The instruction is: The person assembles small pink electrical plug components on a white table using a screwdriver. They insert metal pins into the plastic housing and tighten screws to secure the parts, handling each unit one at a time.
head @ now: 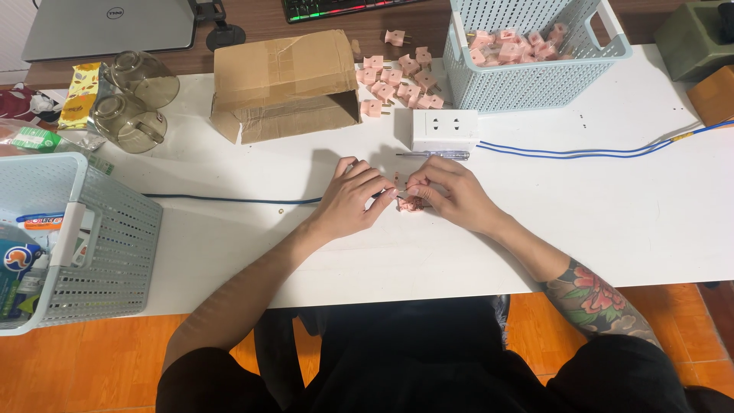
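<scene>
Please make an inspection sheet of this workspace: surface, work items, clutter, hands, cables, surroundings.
Surface: white table, mostly bare in front.
Work items: small pink plug between both hands; loose pink plugs; more in basket; white socket block; tester screwdriver.
Clutter: cardboard box, two glass cups, snack packet, second basket.
Hands: left hand and right hand pinch the plug.
Cables: blue wires; dark cable.
Surroundings: laptop, keyboard, orange floor.

My left hand (348, 200) and right hand (451, 195) meet over the white tabletop (612, 222), pinching a small pink plug (410, 203) between fingertips. Beyond lie a screwdriver (433, 154), a white socket block (445, 128) and loose pink plugs (397, 80).
</scene>
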